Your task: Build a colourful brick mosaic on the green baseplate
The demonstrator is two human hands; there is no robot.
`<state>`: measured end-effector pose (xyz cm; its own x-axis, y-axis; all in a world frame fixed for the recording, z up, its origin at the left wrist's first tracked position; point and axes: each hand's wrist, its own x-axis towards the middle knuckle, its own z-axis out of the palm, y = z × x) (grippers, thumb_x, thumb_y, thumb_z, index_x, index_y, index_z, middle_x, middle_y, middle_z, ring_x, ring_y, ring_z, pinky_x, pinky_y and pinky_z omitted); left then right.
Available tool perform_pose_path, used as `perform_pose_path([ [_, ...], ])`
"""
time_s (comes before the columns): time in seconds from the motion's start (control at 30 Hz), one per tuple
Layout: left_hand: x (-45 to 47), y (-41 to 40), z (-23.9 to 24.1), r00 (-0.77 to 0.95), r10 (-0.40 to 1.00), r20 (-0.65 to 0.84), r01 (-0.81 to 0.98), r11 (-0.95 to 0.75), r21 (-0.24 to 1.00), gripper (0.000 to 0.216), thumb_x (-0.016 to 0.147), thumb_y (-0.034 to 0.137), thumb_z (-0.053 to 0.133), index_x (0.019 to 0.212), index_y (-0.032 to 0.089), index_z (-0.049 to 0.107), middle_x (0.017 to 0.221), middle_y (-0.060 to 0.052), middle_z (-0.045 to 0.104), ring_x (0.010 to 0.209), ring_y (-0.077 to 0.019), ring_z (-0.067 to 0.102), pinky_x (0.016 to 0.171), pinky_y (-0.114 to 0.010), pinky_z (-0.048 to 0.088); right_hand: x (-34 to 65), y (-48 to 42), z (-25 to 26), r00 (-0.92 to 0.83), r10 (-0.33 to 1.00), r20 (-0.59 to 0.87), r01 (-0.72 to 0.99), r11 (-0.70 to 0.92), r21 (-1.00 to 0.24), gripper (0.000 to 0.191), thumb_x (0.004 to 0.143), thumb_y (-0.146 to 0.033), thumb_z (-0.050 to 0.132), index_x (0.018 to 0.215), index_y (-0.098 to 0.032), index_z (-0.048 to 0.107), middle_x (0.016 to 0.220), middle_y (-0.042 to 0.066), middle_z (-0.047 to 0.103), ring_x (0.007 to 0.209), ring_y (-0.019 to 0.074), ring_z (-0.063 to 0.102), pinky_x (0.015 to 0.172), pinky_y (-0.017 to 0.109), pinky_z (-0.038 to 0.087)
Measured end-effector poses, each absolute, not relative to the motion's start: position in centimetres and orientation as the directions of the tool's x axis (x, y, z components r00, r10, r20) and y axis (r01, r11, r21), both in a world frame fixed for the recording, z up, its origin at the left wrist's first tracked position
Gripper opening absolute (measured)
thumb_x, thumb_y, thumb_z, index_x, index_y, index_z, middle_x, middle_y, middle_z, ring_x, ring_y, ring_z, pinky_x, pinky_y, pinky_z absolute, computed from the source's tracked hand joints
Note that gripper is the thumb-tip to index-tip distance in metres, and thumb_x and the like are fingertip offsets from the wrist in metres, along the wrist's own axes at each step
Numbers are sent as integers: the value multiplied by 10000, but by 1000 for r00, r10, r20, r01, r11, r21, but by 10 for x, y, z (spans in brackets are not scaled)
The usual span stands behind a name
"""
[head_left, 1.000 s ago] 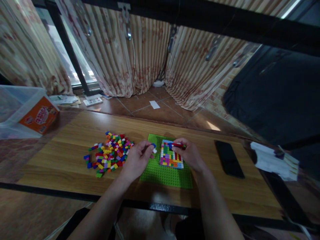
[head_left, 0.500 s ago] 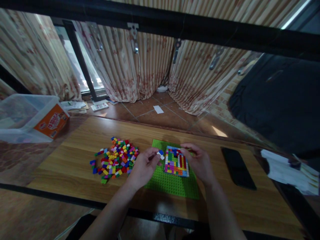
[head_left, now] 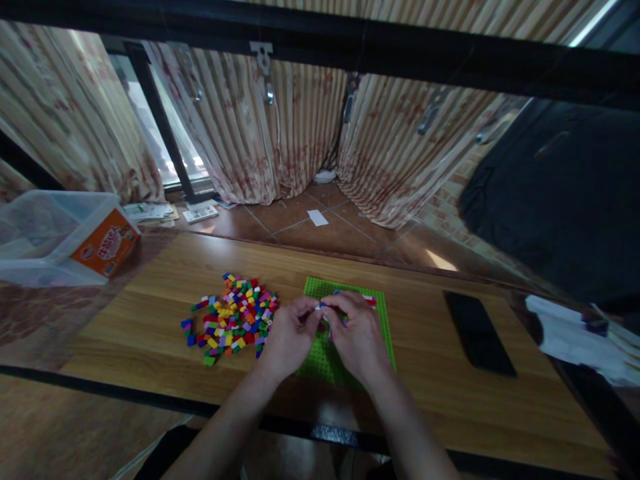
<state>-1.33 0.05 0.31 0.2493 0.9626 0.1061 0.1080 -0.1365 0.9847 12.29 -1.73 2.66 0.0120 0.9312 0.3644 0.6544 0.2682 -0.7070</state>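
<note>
My left hand (head_left: 293, 333) and my right hand (head_left: 355, 333) meet above the green baseplate (head_left: 320, 367), fingertips pinched together. Between them are small building bricks (head_left: 320, 307), white and blue, mostly covered by the fingers. Beneath my right hand lies a flat panel of multicoloured bricks (head_left: 371, 301) on the baseplate; only its edges show. A loose pile of colourful bricks (head_left: 235, 320) spreads over the table to the left of my left hand.
The wooden table (head_left: 160, 320) carries a black phone (head_left: 479, 333) on the right. White papers (head_left: 575, 333) lie past the phone. A clear plastic bin (head_left: 55, 233) with an orange label stands at far left. A dark bar (head_left: 320, 40) crosses overhead.
My right hand has left the far right side of the brick panel and moved left to join my left hand at the white and blue bricks. It now covers most of the panel.
</note>
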Motion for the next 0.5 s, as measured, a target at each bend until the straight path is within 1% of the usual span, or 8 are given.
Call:
perform_pose_path([
  [0.13, -11, 1, 4, 220, 971, 96, 101, -121, 988, 141, 844, 214, 562, 828, 162, 692, 768, -32, 694, 718, -164, 643, 704, -265, 507, 115, -21, 27, 63, 903, 426, 696, 266, -667, 178, 893, -190, 551, 835, -244, 710, 847, 54, 700, 853, 224, 624, 793, 360, 476],
  [0.27, -9, -1, 8, 207, 976, 74, 92, -94, 991, 140, 826, 217, 569, 770, 160, 684, 719, -26, 687, 686, -161, 640, 666, -260, 502, 112, -22, 25, 116, 891, 439, 687, 247, -683, 186, 887, -203, 548, 838, -237, 724, 871, 74, 714, 885, 240, 634, 823, 387, 492],
  [0.37, -8, -2, 11, 194, 980, 51, 62, -64, 996, 140, 825, 246, 581, 744, 164, 661, 684, -15, 675, 655, -154, 634, 641, -255, 499, 121, -20, 25, 189, 900, 393, 613, 204, -763, 150, 864, -256, 590, 851, -246, 739, 879, 62, 732, 874, 231, 655, 817, 378, 513],
  [0.43, -9, -1, 11, 165, 986, 21, 40, -28, 999, 129, 814, 271, 601, 752, 166, 644, 672, -2, 661, 628, -145, 630, 622, -250, 497, 135, -17, 26, 290, 898, 331, 515, 146, -845, 141, 840, -308, 623, 867, -243, 745, 879, 49, 747, 837, 217, 677, 788, 359, 531],
  [0.5, -12, 1, 10, 157, 988, -2, 30, -3, 1000, 133, 805, 291, 610, 761, 168, 633, 673, 9, 647, 610, -138, 629, 606, -245, 497, 153, -14, 28, 407, 871, 274, 412, 93, -907, 172, 802, -346, 657, 876, -219, 748, 891, 54, 763, 807, 214, 697, 764, 350, 548],
])
